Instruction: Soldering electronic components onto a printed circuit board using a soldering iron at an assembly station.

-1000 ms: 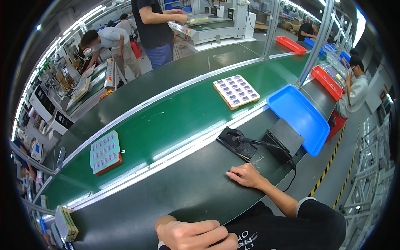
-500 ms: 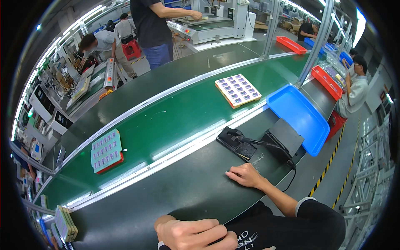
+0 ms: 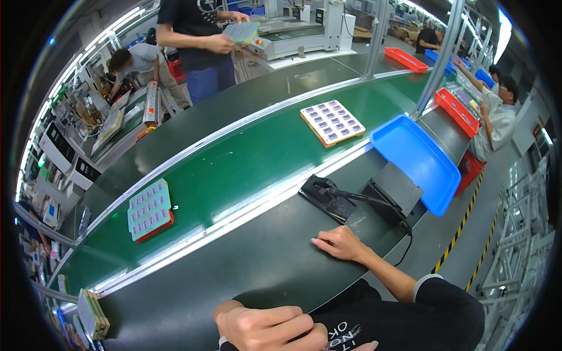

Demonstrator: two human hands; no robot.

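Note:
My right hand [image 3: 341, 243] rests on the dark work table [image 3: 252, 263], fingers curled in and nothing seen in them. Just beyond it lies a black soldering iron stand [image 3: 325, 200] with an iron across it, joined by a cable to a black box-shaped unit [image 3: 393, 188]. Close to me at the lower edge, my left hand [image 3: 269, 327] is closed with bent fingers; whatever it may hold is hidden. On the green conveyor belt [image 3: 234, 169] sit a cream tray of small parts [image 3: 332, 123] and a pale green tray of small parts [image 3: 150, 209], both apart from my hands.
A blue tray [image 3: 418, 164] lies to the right of the unit. Red bins [image 3: 456, 112] and metal posts [image 3: 434, 70] stand beyond. Stacked panels [image 3: 92, 314] are at the lower left. A person [image 3: 202, 50] across the belt holds a green panel [image 3: 242, 31]; others work farther off.
The person across the belt has turned from the machine and now holds a green panel. A person at the far right has reached an arm out. My hands have barely moved.

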